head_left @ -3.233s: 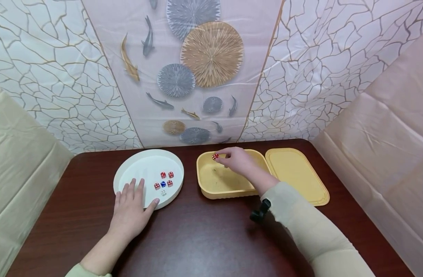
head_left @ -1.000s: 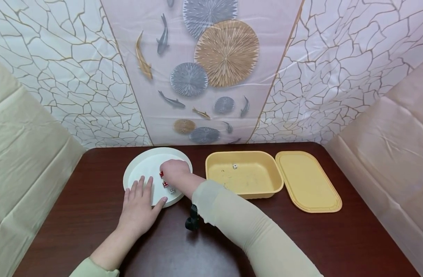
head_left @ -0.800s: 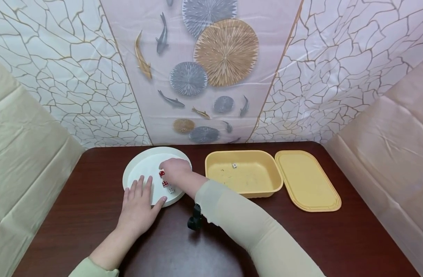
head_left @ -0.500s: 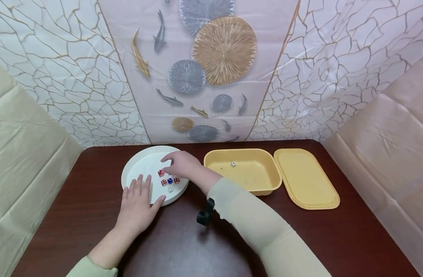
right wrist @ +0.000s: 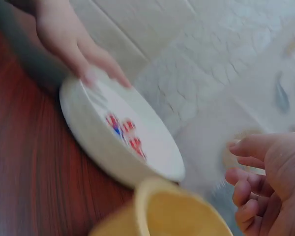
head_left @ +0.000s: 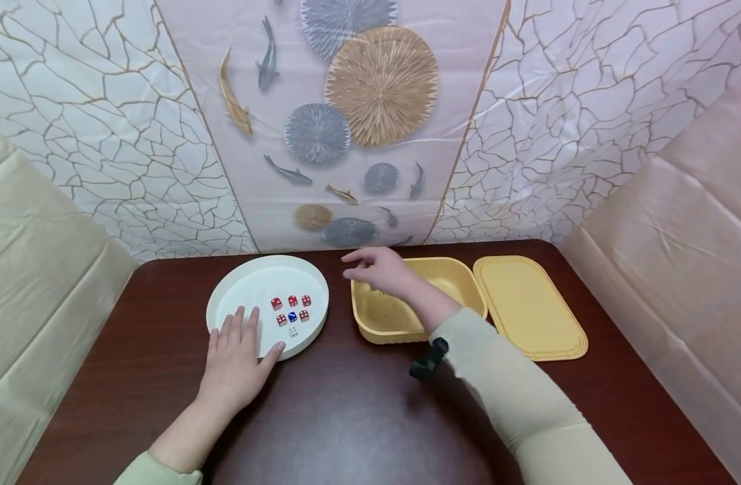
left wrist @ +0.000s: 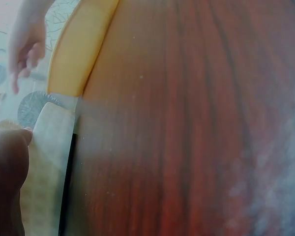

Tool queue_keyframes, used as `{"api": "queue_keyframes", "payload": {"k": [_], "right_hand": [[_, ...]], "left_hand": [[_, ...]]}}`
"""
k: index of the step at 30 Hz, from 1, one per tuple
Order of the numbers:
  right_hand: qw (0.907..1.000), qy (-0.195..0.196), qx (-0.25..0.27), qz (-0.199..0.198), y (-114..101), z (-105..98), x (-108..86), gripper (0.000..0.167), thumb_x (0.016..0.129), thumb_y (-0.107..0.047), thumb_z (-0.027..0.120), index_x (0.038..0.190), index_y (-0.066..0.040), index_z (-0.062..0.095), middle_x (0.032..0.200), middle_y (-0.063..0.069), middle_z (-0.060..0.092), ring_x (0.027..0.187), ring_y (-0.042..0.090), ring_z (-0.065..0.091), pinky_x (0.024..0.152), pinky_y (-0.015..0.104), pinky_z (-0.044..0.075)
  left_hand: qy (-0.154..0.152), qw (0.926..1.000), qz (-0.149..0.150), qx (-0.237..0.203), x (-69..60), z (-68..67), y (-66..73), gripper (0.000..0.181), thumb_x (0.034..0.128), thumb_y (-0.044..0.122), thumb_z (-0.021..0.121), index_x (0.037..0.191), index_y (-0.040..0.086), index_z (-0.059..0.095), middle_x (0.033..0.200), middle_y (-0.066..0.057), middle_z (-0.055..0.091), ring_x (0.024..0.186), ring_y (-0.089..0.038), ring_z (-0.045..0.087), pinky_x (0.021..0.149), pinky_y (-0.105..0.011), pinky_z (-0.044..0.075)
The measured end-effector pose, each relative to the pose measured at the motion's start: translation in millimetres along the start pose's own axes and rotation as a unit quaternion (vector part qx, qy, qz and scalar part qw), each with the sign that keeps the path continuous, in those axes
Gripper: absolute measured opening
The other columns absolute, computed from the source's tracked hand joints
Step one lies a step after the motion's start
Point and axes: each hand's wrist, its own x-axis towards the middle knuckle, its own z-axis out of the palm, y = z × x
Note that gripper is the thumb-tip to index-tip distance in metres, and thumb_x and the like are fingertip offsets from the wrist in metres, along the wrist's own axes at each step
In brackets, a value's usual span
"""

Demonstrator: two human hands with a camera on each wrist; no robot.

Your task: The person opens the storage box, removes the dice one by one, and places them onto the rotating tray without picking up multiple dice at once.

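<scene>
A round white tray (head_left: pixel 240 279) holds a small cluster of dice. Several are red, such as the red die (head_left: pixel 276 303), set around one blue die (head_left: pixel 292 316), with a white die (head_left: pixel 294 331) nearest the person. My left hand (head_left: pixel 234 367) rests on the tray's near left side with fingers spread, the thumb by its front rim. Over the back left of a yellow container (head_left: pixel 401 336) hovers my right hand (head_left: pixel 379 269); its thumb and index finger stand apart with nothing between them, the other fingers bent. Hand and forearm hide part of the container's inside.
A flat yellow lid (head_left: pixel 528 306) lies right of the container. All of it stands on a dark wooden table (head_left: pixel 346 411), with a patterned cloth (head_left: pixel 376 195) hanging along its back edge. A black wrist camera (head_left: pixel 428 360) hangs under the right sleeve.
My right hand held a red die over the container, later reached into the tray, and has now moved back right, holding nothing. The tray has one more red die. My left hand stays put.
</scene>
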Motion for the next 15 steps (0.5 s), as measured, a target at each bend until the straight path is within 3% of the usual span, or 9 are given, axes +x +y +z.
{"api": "queue_keyframes", "payload": {"k": [7, 15], "right_hand": [[0.9987, 0.021, 0.027, 0.038, 48, -39, -24.7, 0.039, 0.092, -0.019, 0.071, 0.128, -0.005, 0.065, 0.082, 0.014, 0.066, 0.056, 0.015, 0.051, 0.052, 0.026, 0.043], [0.9974, 0.024, -0.01, 0.067, 70, -56, -39.7, 0.043, 0.093, -0.026, 0.07, 0.132, -0.009, 0.064, 0.096, 0.022, 0.069, 0.058, 0.015, 0.052, 0.054, 0.028, 0.042]], "left_hand": [[0.002, 1.0, 0.0, -0.003, -1.1, 2.2, -1.4, 0.084, 0.0976, 0.053, 0.053, 0.155, 0.0, 0.022, 0.157, -0.03, 0.019, 0.144, -0.05, 0.016, 0.115, -0.064, 0.008], [0.008, 0.9999, 0.003, -0.009, -0.5, 0.8, 1.1, 0.084, 0.0974, 0.054, 0.052, 0.155, 0.0, 0.024, 0.157, -0.031, 0.02, 0.143, -0.051, 0.017, 0.115, -0.065, 0.009]]}}
